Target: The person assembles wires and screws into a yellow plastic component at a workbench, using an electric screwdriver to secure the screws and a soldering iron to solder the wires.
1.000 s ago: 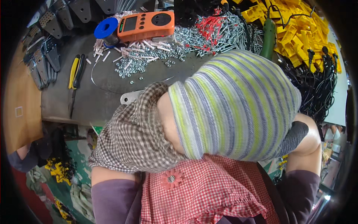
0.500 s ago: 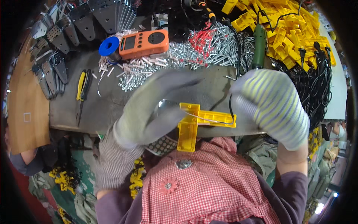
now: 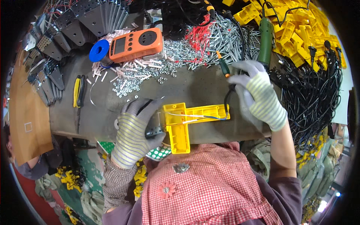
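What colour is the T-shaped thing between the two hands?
The T-shaped thing is bright yellow; the head view shows it best.

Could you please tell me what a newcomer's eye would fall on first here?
Probably the heap of bright yellow parts at the upper right. Next might come the yellow T-shaped housing in the middle, between the gloved left hand and right hand, then the orange meter at the upper left.
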{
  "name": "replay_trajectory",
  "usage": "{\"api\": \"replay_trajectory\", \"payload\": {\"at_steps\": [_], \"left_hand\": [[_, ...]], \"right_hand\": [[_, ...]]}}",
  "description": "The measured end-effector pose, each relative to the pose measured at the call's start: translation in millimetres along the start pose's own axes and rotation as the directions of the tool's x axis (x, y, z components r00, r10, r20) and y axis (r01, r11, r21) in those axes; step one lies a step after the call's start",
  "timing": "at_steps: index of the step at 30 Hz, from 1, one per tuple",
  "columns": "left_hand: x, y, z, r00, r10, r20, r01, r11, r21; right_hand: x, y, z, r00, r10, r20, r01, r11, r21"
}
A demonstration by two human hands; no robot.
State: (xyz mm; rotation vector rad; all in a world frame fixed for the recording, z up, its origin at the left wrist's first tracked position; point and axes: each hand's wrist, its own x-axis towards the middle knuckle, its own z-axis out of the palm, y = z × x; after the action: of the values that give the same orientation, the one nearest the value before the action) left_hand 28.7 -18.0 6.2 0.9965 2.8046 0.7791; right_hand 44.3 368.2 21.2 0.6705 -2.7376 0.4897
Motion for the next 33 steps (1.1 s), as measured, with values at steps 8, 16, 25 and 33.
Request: {"api": "replay_trajectory", "payload": {"at_steps": [8,16,25,33], "left_hand": [[45,61,-4,0.968,0.246,-0.044,-0.250,0.956,-0.153],[14,53,31,0.985,-0.001,-0.171,-0.077,0.890,-0.450],[31,57,50,0.965,0.129,-0.229,-0.110,0.989,0.096],[30,59,45,0.979,0.096,-0.180,-0.064,0.982,0.176]], "right_hand": [[-21,5,-7,0.990,-0.032,-0.134,0.040,0.998,0.056],[-47,-31,18,0.987,0.051,-0.154,-0.039,0.996,0.082],[-57,-33,36,0.974,-0.074,-0.215,0.056,0.995,-0.088],[-21,-77,22,0.994,0.034,-0.106,0.000,0.954,0.298]]}}
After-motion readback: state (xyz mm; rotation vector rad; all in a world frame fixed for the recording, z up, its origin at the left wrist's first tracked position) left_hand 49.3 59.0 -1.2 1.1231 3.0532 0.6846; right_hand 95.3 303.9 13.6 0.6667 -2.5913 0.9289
